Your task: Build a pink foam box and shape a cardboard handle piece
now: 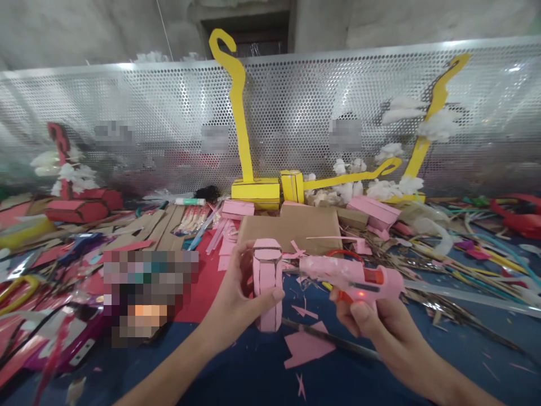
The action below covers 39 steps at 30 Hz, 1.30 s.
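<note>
My left hand (239,299) grips a small pink paper-covered box (267,282), held upright over the blue table, thumb across its front. My right hand (374,318) is closed round a pink glue gun (359,277) with an orange trigger and a lit red light. The gun's nozzle points left and sits right by the box's upper right side. Pink paper scraps (306,347) lie on the table below both hands.
A perforated metal panel (296,113) walls off the back. Yellow cardboard swan shapes (253,169) and white cotton stand before it; a red one (76,203) at left. Cardboard sheets (296,225), pink boxes (374,210), strips and clutter cover the table.
</note>
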Tool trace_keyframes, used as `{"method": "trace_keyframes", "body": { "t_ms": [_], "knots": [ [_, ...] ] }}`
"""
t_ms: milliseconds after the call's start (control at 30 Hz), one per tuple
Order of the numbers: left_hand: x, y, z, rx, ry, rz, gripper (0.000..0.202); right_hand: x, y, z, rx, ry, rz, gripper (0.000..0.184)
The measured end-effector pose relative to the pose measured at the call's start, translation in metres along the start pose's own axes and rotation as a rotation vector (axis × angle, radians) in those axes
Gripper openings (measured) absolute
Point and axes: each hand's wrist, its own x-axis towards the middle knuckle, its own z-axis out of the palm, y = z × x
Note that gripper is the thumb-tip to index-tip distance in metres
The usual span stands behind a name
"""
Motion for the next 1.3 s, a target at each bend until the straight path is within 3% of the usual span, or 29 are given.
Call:
{"method": "trace_keyframes", "body": {
  "t_ms": [400, 600, 1067, 1300],
  "knots": [
    [-0.002, 0.001, 0.004, 0.007, 0.005, -0.011, 0.079, -0.003, 0.007, 0.0, 0.079, -0.028, 0.01, 0.053],
    [-0.001, 0.002, 0.005, 0.004, -0.001, 0.011, 0.077, -0.005, 0.007, 0.0, 0.098, -0.069, 0.09, 0.054],
    [-0.001, 0.0, 0.004, -0.037, -0.019, 0.011, 0.076, -0.004, 0.007, 0.001, 0.117, -0.104, 0.118, 0.057],
    [-0.002, -0.001, 0.003, -0.041, -0.03, 0.02, 0.075, -0.001, 0.01, 0.001, 0.229, -0.147, 0.144, 0.055]
  ]
}}
